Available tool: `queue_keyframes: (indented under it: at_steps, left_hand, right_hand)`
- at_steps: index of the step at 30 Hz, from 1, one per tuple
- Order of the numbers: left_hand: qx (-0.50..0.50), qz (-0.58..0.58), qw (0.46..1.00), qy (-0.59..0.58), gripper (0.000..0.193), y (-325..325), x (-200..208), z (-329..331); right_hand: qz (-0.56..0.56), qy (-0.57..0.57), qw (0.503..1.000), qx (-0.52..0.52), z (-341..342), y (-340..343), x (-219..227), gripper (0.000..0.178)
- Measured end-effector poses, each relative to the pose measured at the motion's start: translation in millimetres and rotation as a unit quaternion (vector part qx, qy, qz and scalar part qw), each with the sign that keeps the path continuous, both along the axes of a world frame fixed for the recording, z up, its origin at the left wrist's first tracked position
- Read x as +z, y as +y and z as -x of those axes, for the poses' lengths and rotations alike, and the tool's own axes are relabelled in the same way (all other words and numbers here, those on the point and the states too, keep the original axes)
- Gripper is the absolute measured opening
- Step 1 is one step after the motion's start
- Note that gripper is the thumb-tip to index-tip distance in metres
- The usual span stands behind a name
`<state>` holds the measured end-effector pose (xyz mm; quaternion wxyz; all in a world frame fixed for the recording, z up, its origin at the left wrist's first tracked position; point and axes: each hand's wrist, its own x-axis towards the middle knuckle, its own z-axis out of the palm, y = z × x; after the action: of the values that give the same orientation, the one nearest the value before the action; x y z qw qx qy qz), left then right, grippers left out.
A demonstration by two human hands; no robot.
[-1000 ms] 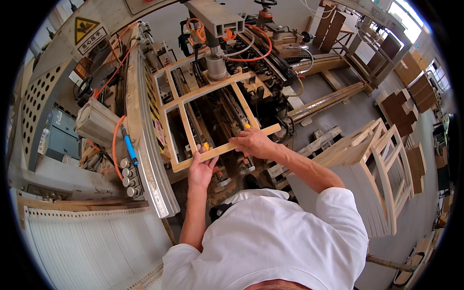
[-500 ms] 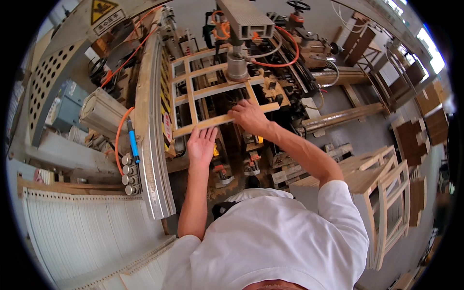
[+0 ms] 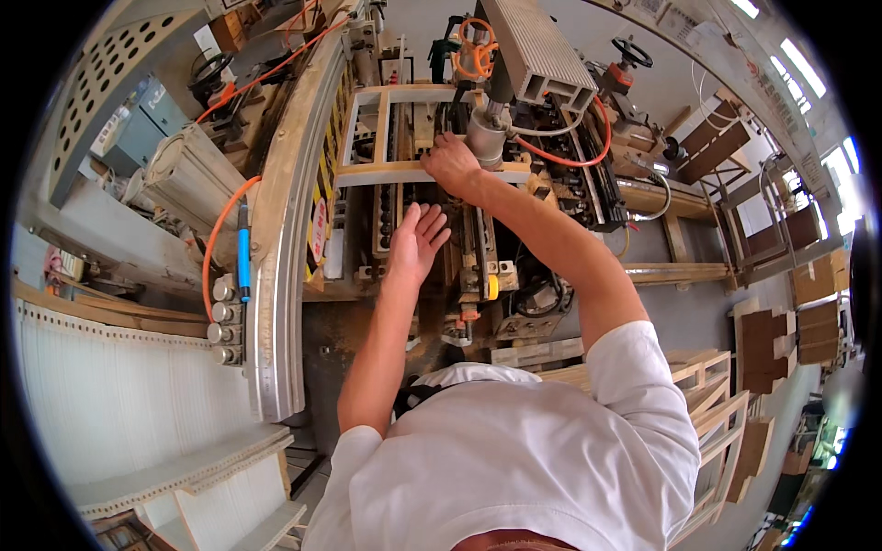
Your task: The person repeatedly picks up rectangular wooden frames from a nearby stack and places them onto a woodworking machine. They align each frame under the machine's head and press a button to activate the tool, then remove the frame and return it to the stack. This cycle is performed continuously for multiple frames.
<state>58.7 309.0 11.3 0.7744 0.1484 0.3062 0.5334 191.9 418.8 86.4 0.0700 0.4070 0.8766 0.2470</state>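
Observation:
A pale wooden frame (image 3: 381, 172) of joined slats lies across the machine in front of me. My right hand (image 3: 452, 168) is closed over its near rail, fingers bent and the tips partly hidden. Just beyond that hand, a metal press cylinder (image 3: 486, 136) comes down at the frame's right part, under a grey aluminium beam (image 3: 537, 60). My left hand (image 3: 419, 241) is held nearer to me, below the rail, palm turned up and fingers stretched. It holds nothing and appears apart from the frame.
A long metal rail (image 3: 276, 303) with a blue pen-like tool (image 3: 243, 253) and an orange hose (image 3: 219, 225) runs along my left. White panels (image 3: 119, 395) stand at lower left. Stacked wooden frames (image 3: 721, 422) are at my right. Clamps (image 3: 469, 317) sit below my hands.
The wooden frame has slid away from me, with my right hand still on its near rail. My left hand, earlier at that rail, is now off it and farther right.

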Motion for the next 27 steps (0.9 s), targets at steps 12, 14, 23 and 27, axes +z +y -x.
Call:
queue_keyframes:
  at_steps: [12,14,23,27]
  left_hand:
    - [0.189,-0.006,0.960,-0.207,0.068,71.4,-17.1,-24.7]
    - [0.218,0.040,0.959,-0.177,0.058,48.4,-20.7,-28.7]
    - [0.160,0.092,0.962,-0.202,0.022,-115.2,-11.0,-21.6]
    - [0.088,0.080,0.976,-0.181,0.024,-201.2,10.8,-7.1]
  right_hand:
    - [0.061,0.046,0.997,0.011,5.8,6.6,-0.5,0.012]
    - [0.071,0.048,0.996,0.007,4.1,7.3,-4.7,0.012]
    - [0.054,0.044,0.997,0.018,11.0,8.2,-4.6,0.011]
    - [0.062,0.027,0.998,0.015,12.6,10.4,-12.1,0.010]
